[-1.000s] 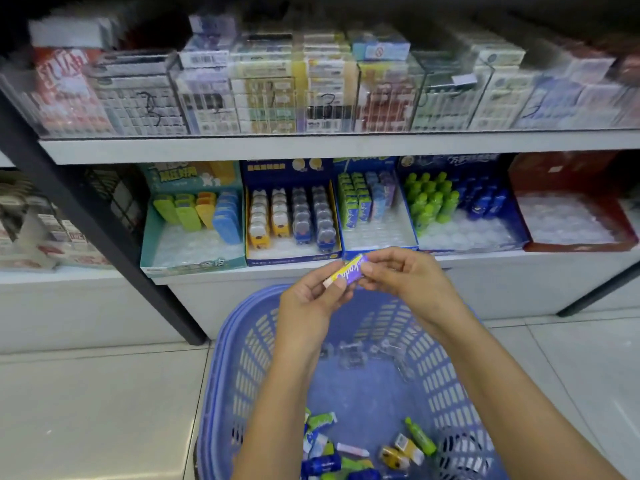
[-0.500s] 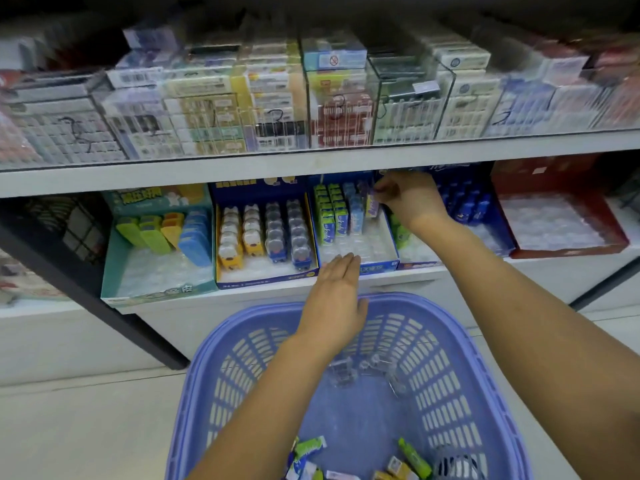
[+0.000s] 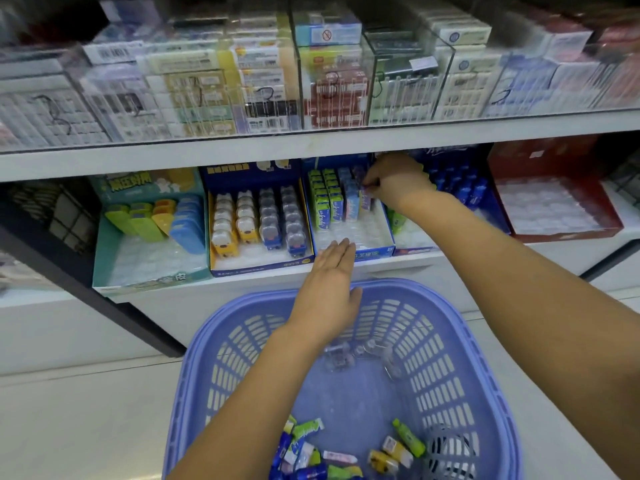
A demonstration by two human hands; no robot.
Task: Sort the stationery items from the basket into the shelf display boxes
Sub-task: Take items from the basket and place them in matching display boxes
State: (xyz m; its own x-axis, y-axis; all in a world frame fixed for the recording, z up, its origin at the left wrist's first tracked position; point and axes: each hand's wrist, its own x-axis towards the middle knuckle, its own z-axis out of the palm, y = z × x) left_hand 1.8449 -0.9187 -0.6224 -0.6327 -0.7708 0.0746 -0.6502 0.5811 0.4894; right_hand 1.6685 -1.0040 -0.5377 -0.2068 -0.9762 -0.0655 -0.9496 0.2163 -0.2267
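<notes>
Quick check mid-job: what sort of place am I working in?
Probably a stationery shop. White shelves hold open display boxes of small packaged items, clear bins above bear handwritten numbers, and the right hand pinches a purple pack in one box above a basket of loose stock.

I note a white upper shelf (image 3: 207,157) with clear-fronted cases (image 3: 408,88) of packaged stock along its front edge. A white lower shelf (image 3: 408,268) sits beneath. Black post (image 3: 145,327) at left; pale tiled floor (image 3: 69,427).
</notes>
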